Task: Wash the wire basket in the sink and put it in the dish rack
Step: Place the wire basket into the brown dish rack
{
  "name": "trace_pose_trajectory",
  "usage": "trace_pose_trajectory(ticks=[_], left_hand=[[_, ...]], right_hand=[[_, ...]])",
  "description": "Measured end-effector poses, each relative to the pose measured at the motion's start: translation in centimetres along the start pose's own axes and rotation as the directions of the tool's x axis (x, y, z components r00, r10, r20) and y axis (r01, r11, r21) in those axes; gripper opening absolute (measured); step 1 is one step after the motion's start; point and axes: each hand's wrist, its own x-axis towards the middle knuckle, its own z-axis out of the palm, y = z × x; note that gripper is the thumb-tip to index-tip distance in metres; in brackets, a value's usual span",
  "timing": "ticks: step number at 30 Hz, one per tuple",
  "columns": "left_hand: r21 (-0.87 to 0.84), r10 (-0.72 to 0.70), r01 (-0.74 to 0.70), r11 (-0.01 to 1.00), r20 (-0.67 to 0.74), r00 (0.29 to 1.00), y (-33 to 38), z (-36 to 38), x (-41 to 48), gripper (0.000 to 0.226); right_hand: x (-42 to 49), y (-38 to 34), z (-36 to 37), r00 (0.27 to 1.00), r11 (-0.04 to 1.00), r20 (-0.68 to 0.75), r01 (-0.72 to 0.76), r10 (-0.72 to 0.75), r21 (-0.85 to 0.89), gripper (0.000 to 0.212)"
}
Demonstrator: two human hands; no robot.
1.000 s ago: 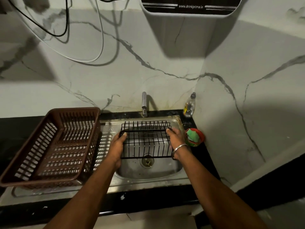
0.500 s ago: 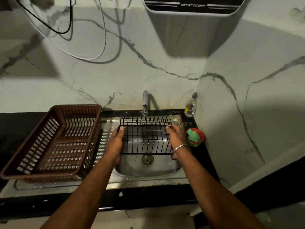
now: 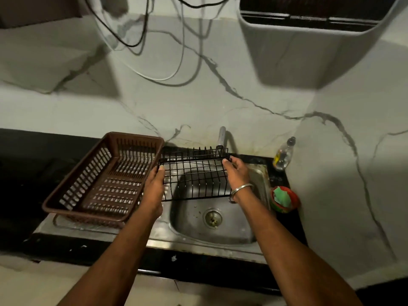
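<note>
Marble walls back a dark counter, where the wire basket, likely light, stiff and slippery when wet, hangs above the sink beside the dish rack, left hand and right hand each with a grip curled round an end rim.

Lifted wire basket higher, shifted left toward dish rack.
</note>
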Motion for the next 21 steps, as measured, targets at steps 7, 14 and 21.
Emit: trace_pose_trajectory(ticks=[7,14,21], left_hand=[[-0.135,-0.027,0.012,0.991,-0.108,0.994,3.7,-4.9,-1.6,0.033],[-0.109,-0.003,-0.025,0.994,-0.246,0.969,3.5,-12.1,2.1,0.072],[-0.210,-0.121,0.055,0.976,-0.317,0.941,3.3,-17.9,5.0,0.098]], right_hand=[[-0.3,-2.0,7.5,0.986,0.998,0.160,0.057,-0.050,-0.040,0.037],[0.1,-4.6,16.6,0.944,0.986,0.320,0.119,-0.078,-0.113,0.034],[1.8,-6.2,26.1,0.874,0.962,0.479,0.194,-0.080,-0.192,0.026]])
